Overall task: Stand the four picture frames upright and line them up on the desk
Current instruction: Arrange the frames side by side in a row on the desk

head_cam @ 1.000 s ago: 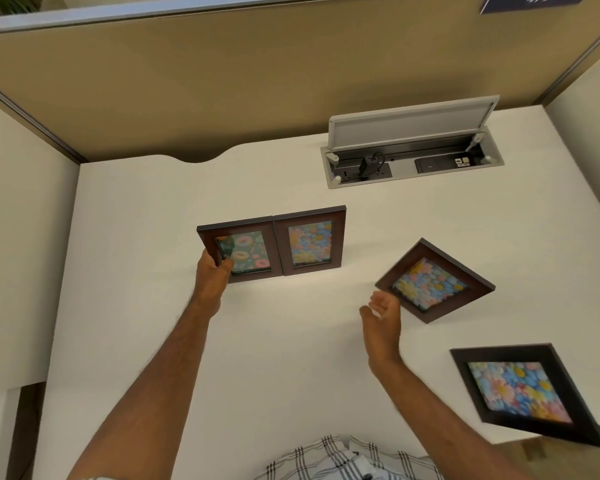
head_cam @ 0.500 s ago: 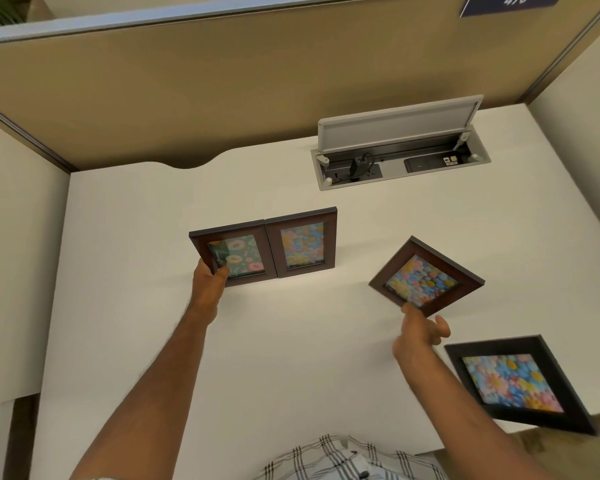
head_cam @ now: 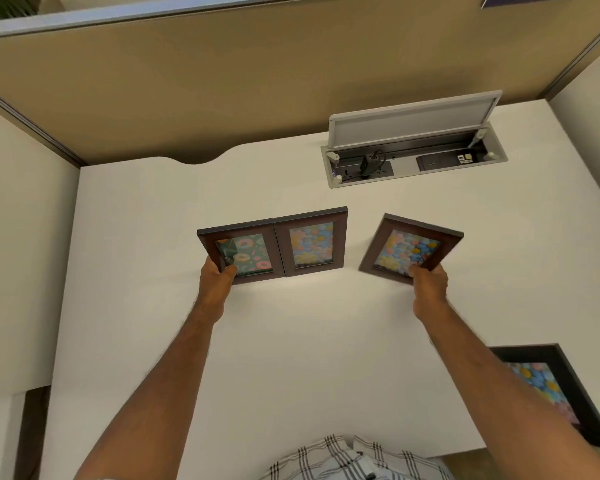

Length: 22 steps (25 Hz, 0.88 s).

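Nearest us, a black-framed flower picture (head_cam: 548,393) lies flat at the right near edge of the white desk (head_cam: 291,341), partly behind our right forearm. Farther out, our left hand (head_cam: 217,282) pinches the lower left corner of the brown wooden frame with the doughnut print (head_cam: 243,252), which stands touching a second brown frame with pastel flowers (head_cam: 312,242). Our right hand (head_cam: 428,284) grips the lower right corner of a third brown flower frame (head_cam: 407,249), tilted, apart from the pair.
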Each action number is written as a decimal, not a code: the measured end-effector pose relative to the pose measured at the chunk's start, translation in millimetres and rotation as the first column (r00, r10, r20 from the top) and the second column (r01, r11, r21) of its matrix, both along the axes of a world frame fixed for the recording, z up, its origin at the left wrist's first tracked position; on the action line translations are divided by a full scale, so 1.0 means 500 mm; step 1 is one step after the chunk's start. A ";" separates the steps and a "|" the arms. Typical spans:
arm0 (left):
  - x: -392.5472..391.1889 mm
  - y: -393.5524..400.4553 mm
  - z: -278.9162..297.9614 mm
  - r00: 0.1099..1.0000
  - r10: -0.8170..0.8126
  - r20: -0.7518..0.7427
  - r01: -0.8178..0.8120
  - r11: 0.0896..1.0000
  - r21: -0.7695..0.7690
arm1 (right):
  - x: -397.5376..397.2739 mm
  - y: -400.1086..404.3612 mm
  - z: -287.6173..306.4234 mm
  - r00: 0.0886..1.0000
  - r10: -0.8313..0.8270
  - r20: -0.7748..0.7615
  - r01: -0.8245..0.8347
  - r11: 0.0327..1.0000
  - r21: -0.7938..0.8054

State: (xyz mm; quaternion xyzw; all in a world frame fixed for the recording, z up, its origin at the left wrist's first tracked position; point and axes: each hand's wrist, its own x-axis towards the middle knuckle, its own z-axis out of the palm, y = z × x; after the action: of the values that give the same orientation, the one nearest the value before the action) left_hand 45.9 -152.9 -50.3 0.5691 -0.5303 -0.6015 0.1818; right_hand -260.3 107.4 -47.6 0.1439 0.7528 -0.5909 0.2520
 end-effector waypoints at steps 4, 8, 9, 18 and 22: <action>-0.001 0.002 0.001 1.000 0.003 -0.010 -0.003 1.000 -0.008 | -0.045 -0.049 0.008 0.970 0.241 0.033 -0.241 0.970 -0.006; -0.001 0.003 -0.001 1.000 0.003 -0.010 -0.003 1.000 -0.007 | -0.070 -0.084 0.011 0.921 0.387 0.051 -0.387 0.922 -0.012; -0.001 0.003 -0.002 1.000 0.006 -0.007 -0.006 1.000 -0.007 | -0.074 -0.091 0.011 0.913 0.405 0.053 -0.405 0.914 -0.007; -0.001 0.002 -0.004 1.000 0.014 -0.006 -0.014 1.000 -0.008 | -0.094 -0.115 0.006 0.878 0.477 0.049 -0.478 0.878 0.027; -0.002 0.001 -0.006 1.000 0.020 -0.007 -0.020 1.000 -0.011 | -0.080 -0.111 0.004 0.889 0.457 0.035 -0.458 0.888 0.046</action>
State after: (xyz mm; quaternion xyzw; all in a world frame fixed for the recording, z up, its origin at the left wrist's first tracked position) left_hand 44.7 -152.5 -53.4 0.5714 -0.5273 -0.5985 0.1930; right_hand -300.3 52.1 -45.6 -0.0239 0.7780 -0.4929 0.3889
